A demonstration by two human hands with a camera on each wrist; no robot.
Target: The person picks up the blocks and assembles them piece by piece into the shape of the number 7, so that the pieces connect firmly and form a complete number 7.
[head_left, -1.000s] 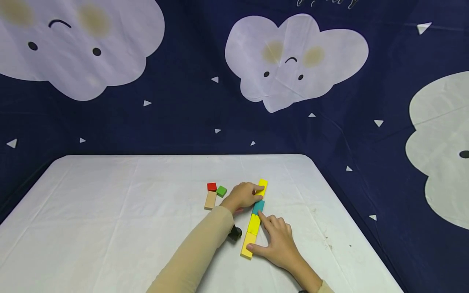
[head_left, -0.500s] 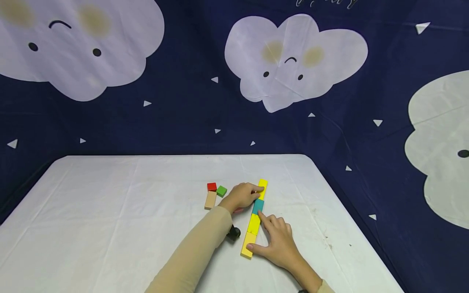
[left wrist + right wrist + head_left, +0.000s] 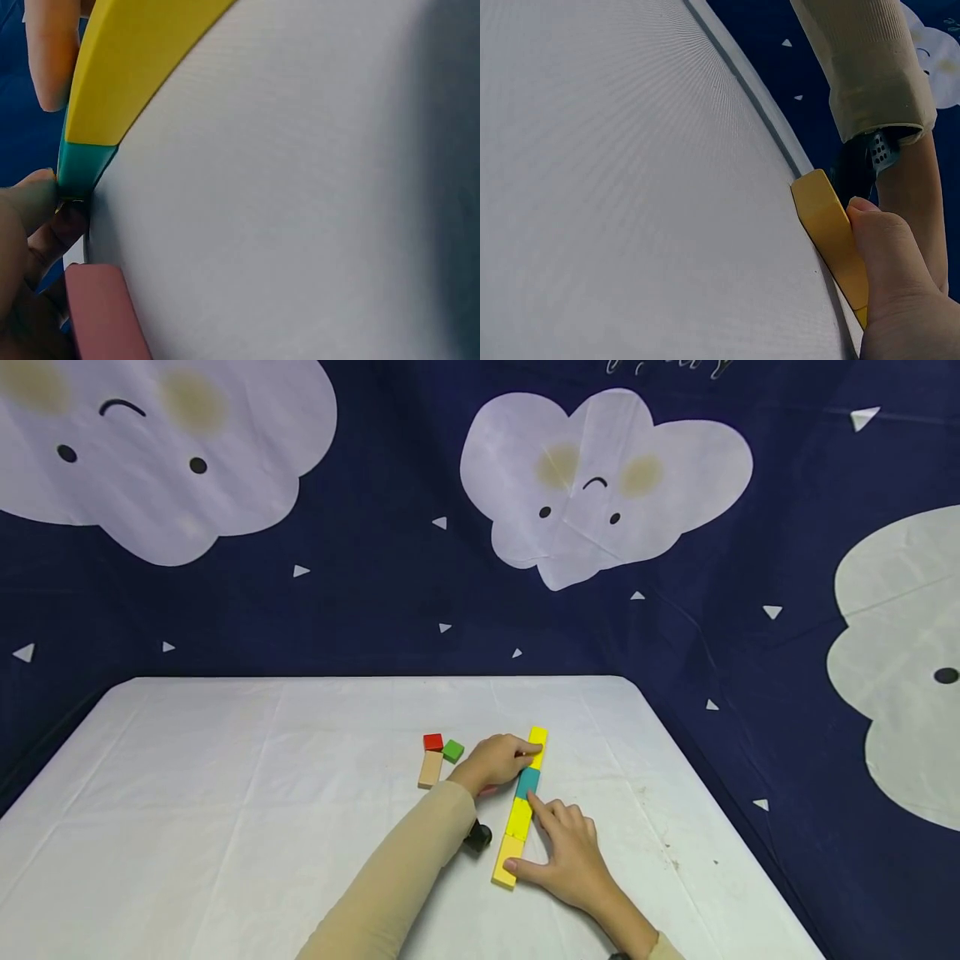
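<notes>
A straight row of blocks runs along the right half of the table: a far yellow block [image 3: 538,739], a teal block [image 3: 528,783], a second yellow block [image 3: 519,818] and a paler yellow block [image 3: 509,860] nearest me. My left hand [image 3: 495,762] pinches the far yellow block close to its joint with the teal one, index finger over its top and thumb at its left. Stretched along the row, my right hand [image 3: 573,864] rests its thumb [image 3: 885,232] on the nearest block and its index fingertip by the teal block. A reddish block [image 3: 105,311] lies partly hidden beneath my left hand.
Left of the row lie a red block [image 3: 433,742], a green block [image 3: 453,751] and a plain wooden block [image 3: 431,770]. A black wrist camera [image 3: 478,837] hangs by my left sleeve. The white table [image 3: 225,827] ends at a dark blue cloth with clouds.
My left thumb has drawn slightly left off the top of the far yellow block, uncovering more of its joint with the teal block. The right hand keeps its place.
</notes>
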